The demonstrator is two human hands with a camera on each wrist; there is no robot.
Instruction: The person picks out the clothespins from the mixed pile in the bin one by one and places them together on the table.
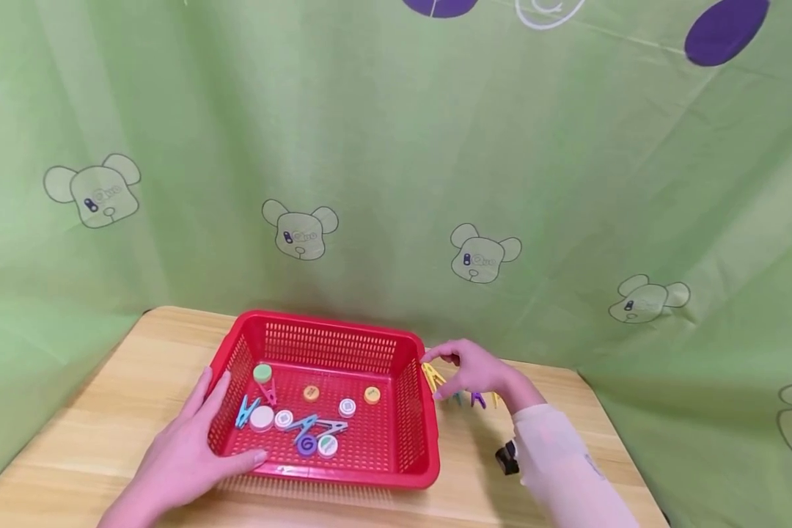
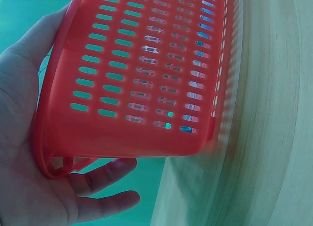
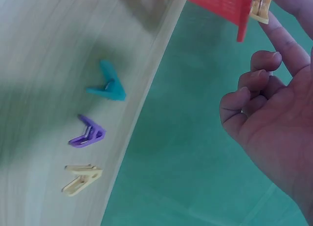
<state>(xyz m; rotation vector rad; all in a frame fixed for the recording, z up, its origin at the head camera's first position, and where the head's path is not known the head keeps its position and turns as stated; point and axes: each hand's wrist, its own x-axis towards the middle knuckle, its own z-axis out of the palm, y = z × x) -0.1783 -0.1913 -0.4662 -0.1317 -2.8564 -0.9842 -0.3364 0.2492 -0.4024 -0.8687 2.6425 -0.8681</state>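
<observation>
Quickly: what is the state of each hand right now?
Left hand: open, touching the red rectangular plastic basket.
Right hand: pinching a yellow plastic clothespin.

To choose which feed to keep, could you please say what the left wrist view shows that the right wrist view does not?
Only the left wrist view shows the left grip touching the red basket, with coloured bits inside it. Only the right wrist view shows the right grip with a yellow clip, and a teal clip, a purple clip and a pale clip on the table. Both show the red basket, the table and the green backdrop.
</observation>
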